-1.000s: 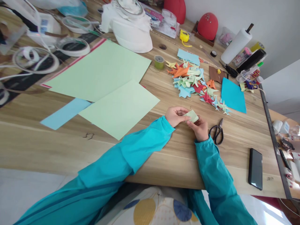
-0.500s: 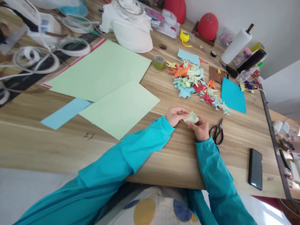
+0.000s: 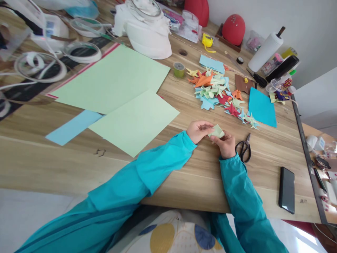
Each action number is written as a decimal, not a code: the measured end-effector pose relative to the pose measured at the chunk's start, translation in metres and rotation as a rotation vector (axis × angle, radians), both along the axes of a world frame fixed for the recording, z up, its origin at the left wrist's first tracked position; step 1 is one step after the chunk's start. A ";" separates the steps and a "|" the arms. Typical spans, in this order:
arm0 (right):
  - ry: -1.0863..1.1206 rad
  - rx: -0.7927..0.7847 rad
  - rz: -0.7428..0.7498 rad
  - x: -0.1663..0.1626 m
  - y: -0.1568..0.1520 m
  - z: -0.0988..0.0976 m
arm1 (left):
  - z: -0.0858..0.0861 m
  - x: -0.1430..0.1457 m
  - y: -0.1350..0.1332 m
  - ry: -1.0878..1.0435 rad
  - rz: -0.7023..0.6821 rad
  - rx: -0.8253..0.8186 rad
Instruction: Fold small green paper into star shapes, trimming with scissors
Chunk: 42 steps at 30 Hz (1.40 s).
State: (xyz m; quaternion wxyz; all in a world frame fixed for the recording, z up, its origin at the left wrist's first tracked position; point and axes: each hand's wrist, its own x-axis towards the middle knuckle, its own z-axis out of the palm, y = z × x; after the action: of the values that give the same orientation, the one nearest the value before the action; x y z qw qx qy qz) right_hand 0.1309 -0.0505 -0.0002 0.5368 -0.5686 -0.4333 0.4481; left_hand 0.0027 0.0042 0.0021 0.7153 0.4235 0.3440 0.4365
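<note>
A small square of pale green paper (image 3: 217, 131) is held between my two hands, above the wooden table. My left hand (image 3: 199, 131) pinches its left edge, and my right hand (image 3: 225, 143) grips its lower right edge with the thumb on top. The fingers behind the paper are partly hidden. Black-handled scissors (image 3: 244, 148) lie just right of my right hand, blades pointing away. Beyond my hands is a pile of folded paper pieces (image 3: 210, 84) in orange, red, blue, green and yellow, which look like small cranes.
Large pale green sheets (image 3: 137, 121) and a blue paper strip (image 3: 73, 127) lie to the left. A blue square sheet (image 3: 262, 107) and a phone (image 3: 286, 190) are at the right. Further back are a thread spool (image 3: 179, 70), a yellow tape measure (image 3: 207, 40) and a white bottle (image 3: 265, 52).
Both hands and the green paper have shifted very slightly to the right. The grip looks the same, and everything else stays where it was.
</note>
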 end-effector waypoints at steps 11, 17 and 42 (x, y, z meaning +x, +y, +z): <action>0.022 -0.026 0.015 -0.004 0.000 0.004 | 0.000 -0.001 0.001 0.008 0.006 -0.032; -0.030 -0.008 0.046 -0.005 -0.001 0.004 | 0.001 -0.001 0.001 -0.010 0.026 -0.076; -0.072 0.000 0.212 0.001 -0.004 0.005 | -0.001 -0.004 0.004 0.037 -0.068 -0.043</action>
State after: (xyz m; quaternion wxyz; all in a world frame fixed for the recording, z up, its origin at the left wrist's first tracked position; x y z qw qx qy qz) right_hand 0.1314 -0.0548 0.0045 0.4706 -0.5350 -0.5101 0.4818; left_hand -0.0016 0.0082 0.0010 0.7322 0.4275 0.3521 0.3964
